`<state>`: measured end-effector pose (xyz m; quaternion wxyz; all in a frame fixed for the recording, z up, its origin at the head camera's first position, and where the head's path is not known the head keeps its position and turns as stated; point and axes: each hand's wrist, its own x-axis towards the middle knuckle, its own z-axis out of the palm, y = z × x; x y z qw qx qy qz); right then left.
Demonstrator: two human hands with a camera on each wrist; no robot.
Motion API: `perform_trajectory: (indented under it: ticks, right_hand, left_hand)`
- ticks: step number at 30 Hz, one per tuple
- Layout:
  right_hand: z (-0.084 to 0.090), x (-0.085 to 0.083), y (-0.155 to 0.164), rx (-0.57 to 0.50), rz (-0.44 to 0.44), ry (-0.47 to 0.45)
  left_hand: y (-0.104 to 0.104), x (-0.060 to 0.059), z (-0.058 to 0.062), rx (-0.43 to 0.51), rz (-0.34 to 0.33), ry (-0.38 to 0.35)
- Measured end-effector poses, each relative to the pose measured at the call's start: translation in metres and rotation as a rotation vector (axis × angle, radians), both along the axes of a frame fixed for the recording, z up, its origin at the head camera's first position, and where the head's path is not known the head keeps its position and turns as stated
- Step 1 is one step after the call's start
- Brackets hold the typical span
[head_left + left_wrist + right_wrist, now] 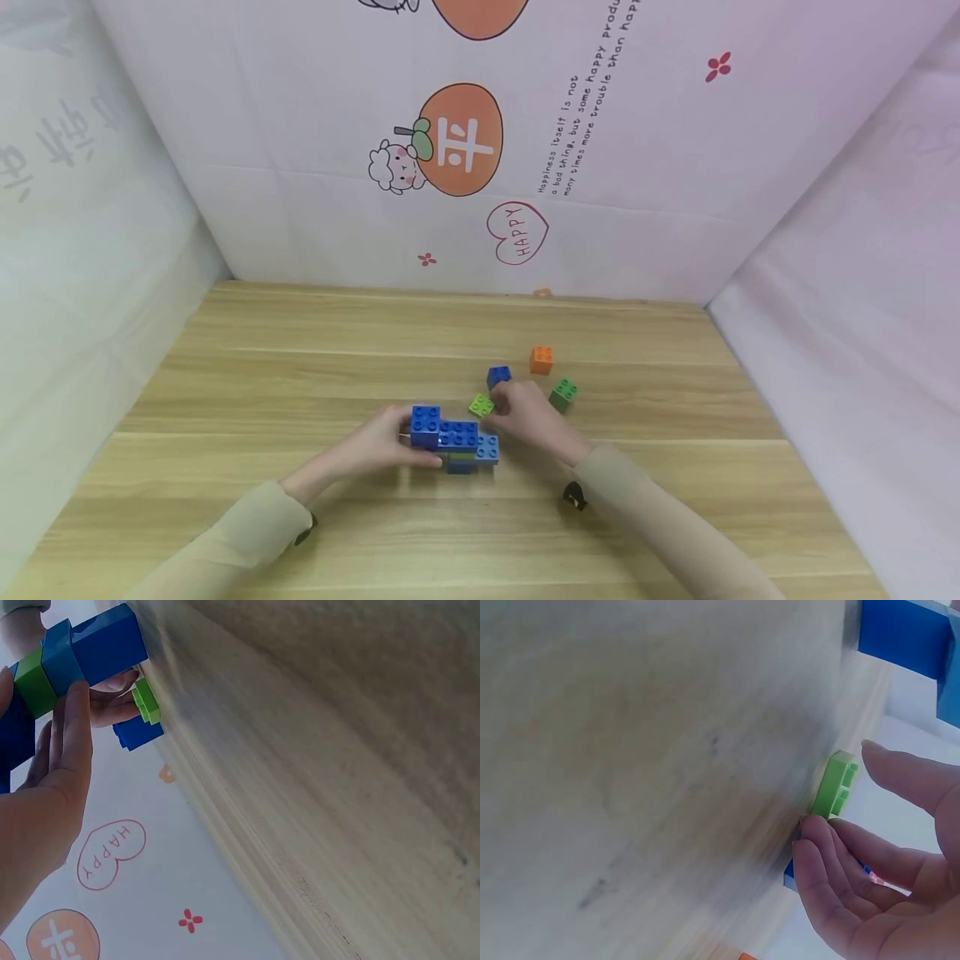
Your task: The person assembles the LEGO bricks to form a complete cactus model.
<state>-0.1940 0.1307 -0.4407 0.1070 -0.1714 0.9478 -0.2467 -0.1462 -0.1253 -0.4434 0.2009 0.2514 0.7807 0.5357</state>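
My left hand grips the left end of a stepped assembly of blue bricks standing on the wooden table. In the left wrist view the assembly shows a green layer, and my fingers lie along its side. My right hand reaches to a small light green brick just behind the assembly. In the right wrist view one fingertip touches the light green brick, while the thumb stays apart from it.
A loose blue brick lies right behind the right hand. An orange brick and a dark green brick sit farther back and to the right. White printed sheets wall in the table at the back and on both sides.
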Motion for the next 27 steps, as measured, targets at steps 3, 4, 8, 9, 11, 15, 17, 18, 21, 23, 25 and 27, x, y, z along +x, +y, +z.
perform_trajectory:
  ticks: [3,4,8,9,11,15,17,18,21,23,25,27]
  right_hand:
    - [-0.001,-0.001,-0.002,0.021,0.01,0.016]
    - [-0.001,-0.001,-0.003,0.027,0.01,0.02]
    - [-0.002,-0.001,-0.005,0.045,0.011,0.031]
    - [-0.002,0.0,-0.005,0.05,0.007,0.029]
    - [-0.002,0.0,-0.006,0.057,0.006,0.03]
    - [-0.003,0.001,-0.006,0.069,0.012,0.053]
    - [-0.005,0.001,-0.005,0.068,0.015,0.063]
    - [-0.006,0.0,-0.004,0.068,0.017,0.067]
    - [-0.006,0.0,0.0,0.052,0.019,0.057]
    - [-0.005,0.001,0.003,0.036,0.017,0.038]
    - [-0.002,0.003,0.005,0.026,0.017,0.026]
    - [0.001,0.005,0.007,0.017,0.018,0.017]
  left_hand:
    - [0.0,0.0,0.0,0.004,-0.01,-0.011]
    - [0.0,0.0,0.0,0.007,-0.015,-0.012]
    - [0.0,0.0,-0.001,0.001,-0.017,-0.008]
    - [0.0,-0.001,-0.002,0.003,-0.017,-0.01]
    - [0.0,-0.001,-0.003,0.004,-0.014,-0.016]
    - [0.001,-0.003,-0.006,0.01,-0.02,-0.007]
    - [0.002,-0.003,-0.006,0.011,-0.026,0.004]
    - [0.002,-0.003,-0.007,0.013,-0.029,0.008]
    - [0.003,-0.004,-0.007,0.016,-0.038,0.017]
    - [0.003,-0.004,-0.008,0.022,-0.044,0.023]
    - [0.003,-0.005,-0.009,0.026,-0.05,0.037]
    - [0.003,-0.005,-0.01,0.032,-0.056,0.046]
